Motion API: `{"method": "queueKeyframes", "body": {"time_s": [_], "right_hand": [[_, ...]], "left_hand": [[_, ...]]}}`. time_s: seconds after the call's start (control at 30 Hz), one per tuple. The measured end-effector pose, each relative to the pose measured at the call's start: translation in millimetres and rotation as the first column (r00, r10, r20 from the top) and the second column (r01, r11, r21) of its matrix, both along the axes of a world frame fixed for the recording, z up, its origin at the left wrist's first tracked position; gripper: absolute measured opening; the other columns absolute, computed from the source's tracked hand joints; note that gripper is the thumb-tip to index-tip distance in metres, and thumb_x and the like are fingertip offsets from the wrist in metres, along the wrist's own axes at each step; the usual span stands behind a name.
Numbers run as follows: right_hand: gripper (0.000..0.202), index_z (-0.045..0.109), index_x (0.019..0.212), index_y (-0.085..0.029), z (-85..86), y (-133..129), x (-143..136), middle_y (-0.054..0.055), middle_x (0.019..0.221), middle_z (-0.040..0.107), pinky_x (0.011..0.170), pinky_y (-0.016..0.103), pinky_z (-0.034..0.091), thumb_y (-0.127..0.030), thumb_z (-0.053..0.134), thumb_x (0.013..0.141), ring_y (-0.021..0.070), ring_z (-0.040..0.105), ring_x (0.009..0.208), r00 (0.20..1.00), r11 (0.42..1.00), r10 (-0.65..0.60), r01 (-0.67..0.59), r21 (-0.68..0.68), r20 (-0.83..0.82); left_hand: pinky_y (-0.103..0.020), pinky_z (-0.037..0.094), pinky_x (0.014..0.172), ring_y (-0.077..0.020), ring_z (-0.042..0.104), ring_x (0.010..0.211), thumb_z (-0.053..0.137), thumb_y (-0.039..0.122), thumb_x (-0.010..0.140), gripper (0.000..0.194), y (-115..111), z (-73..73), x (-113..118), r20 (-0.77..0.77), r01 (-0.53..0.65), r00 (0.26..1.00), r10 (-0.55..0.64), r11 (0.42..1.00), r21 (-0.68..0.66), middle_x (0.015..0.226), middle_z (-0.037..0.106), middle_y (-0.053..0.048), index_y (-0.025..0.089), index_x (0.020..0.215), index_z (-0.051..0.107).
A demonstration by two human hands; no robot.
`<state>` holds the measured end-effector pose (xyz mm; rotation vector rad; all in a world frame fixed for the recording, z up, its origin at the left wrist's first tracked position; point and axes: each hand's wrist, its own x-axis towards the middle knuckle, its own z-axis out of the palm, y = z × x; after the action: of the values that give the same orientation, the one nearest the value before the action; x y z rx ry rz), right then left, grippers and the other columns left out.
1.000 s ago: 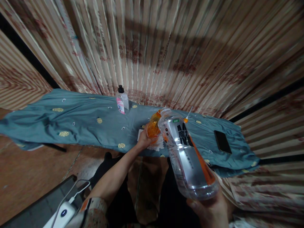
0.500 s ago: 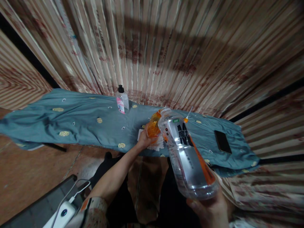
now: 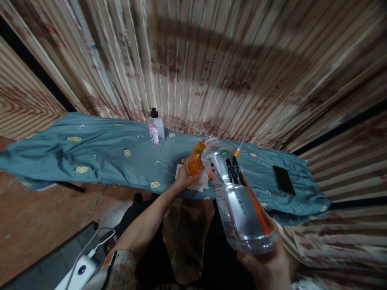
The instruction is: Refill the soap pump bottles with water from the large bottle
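Note:
My right hand (image 3: 266,266) is closed around the base of a large clear plastic bottle (image 3: 236,197) with a silver and orange label. That bottle is tilted, its uncapped-looking mouth pointing away from me. Closed on a smaller orange see-through bottle (image 3: 196,161) is my left hand (image 3: 184,177). The mouths of both bottles are close together; whether they touch I cannot tell. White tissue (image 3: 201,184) lies on the cloth under the orange bottle. An orange pump top with a white tube (image 3: 237,152) rests behind the large bottle.
A clear bottle with a black cap and pink label (image 3: 155,131) stands at the back of the cloth-covered table (image 3: 109,141). A dark phone (image 3: 283,180) lies at the right. A white power bank with a cable (image 3: 80,272) is at lower left. Striped curtain hangs behind.

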<state>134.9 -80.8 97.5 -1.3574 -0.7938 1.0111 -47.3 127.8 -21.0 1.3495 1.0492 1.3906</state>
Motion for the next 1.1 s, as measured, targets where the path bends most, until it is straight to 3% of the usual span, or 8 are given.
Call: {"method": "queueKeyframes", "body": {"time_s": [0.37, 0.6, 1.1], "right_hand": [[0.091, 0.056, 0.125, -0.026, -3.1, 1.1, 0.2, 0.006, 0.106, 0.078, 0.074, 0.032, 0.058, -0.038, 0.097, 0.044, 0.0258, 0.074, 0.089, 0.999, 0.999, -0.023, 0.024, 0.035, -0.029], [0.093, 0.053, 0.128, -0.025, -5.3, 0.4, 3.2, 0.008, 0.112, 0.076, 0.079, 0.034, 0.057, -0.041, 0.096, 0.047, 0.0282, 0.073, 0.096, 1.000, 0.999, 0.004, -0.005, 0.036, 0.029], [0.092, 0.054, 0.127, -0.028, 0.0, 1.3, -1.2, 0.006, 0.110, 0.077, 0.077, 0.033, 0.058, -0.048, 0.096, 0.047, 0.0266, 0.075, 0.092, 0.999, 1.000, -0.005, 0.004, 0.028, 0.040]], "left_hand": [[-0.036, 0.057, 0.091, -0.0232, 0.069, 0.102, 0.084, 0.012, 0.056, 0.072, 0.5, 0.0, 0.1, -0.023, -0.011, 1.000, 0.010, 0.999, -0.030, 0.109, 0.071, -0.005, 0.019, 0.120, 0.051], [-0.036, 0.057, 0.089, -0.0226, 0.069, 0.100, 0.083, 0.012, 0.057, 0.074, 0.5, -0.6, 0.0, -0.023, -0.014, 1.000, 0.014, 1.000, -0.016, 0.109, 0.071, -0.005, 0.018, 0.123, 0.050], [-0.036, 0.056, 0.090, -0.0224, 0.069, 0.099, 0.084, 0.016, 0.055, 0.073, 2.1, -4.6, 0.0, 0.023, -0.009, 1.000, 0.010, 1.000, -0.026, 0.108, 0.070, -0.005, 0.019, 0.120, 0.051]]}}
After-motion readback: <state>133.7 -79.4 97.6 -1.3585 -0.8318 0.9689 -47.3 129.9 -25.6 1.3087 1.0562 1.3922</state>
